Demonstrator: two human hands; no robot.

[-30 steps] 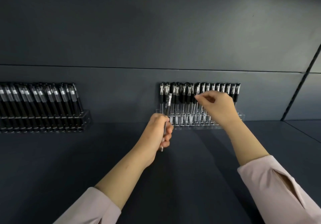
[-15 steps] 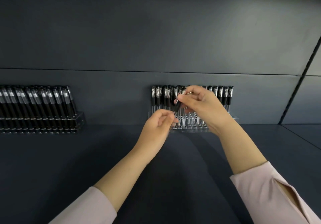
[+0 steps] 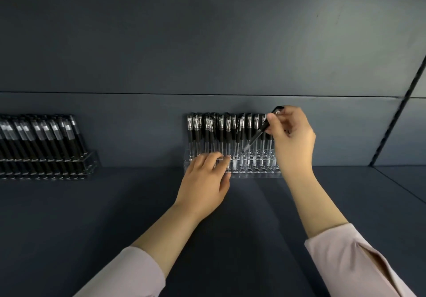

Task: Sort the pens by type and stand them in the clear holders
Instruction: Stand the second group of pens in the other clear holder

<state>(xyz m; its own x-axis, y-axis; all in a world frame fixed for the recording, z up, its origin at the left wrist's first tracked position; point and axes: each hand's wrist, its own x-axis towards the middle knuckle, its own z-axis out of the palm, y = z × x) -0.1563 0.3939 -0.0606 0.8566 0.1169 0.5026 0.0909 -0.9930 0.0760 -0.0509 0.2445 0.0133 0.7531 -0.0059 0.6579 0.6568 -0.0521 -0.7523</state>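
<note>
Head view, read left to right. At far left a clear tiered holder [image 3: 91, 161] stands on the dark tabletop [image 3: 115, 209] against the wall panel [image 3: 207, 43]. It is packed with black pens [image 3: 46, 135] that have clear capped upper sections and all lean the same way.

Near the centre the left hand [image 3: 202, 181], in a pale sleeve [image 3: 129, 271], reaches forward. Its grip is loose and holds nothing. The fingers [image 3: 219, 158] are gently bent and lie on the front left part of a second clear holder [image 3: 258, 173].

This second holder also stands on the tabletop against the wall panel. Rows of upright black pens with silver tips [image 3: 221, 131] stand in its rear sockets, and several front sockets show clear.

Above its right half a single black pen [image 3: 255, 136] is held tilted in the air. Its dark end points up and to the right, and its clear end points down and to the left, just above the sockets.

The right hand [image 3: 292, 140] holds this pen in a narrow grip, pinching the upper barrel between thumb and curled fingers. The hand hides the right end of the holder. Its forearm runs down to a second pale sleeve [image 3: 345, 264].

At far right a dark seam [image 3: 396, 117] slants across the wall panel.
</note>
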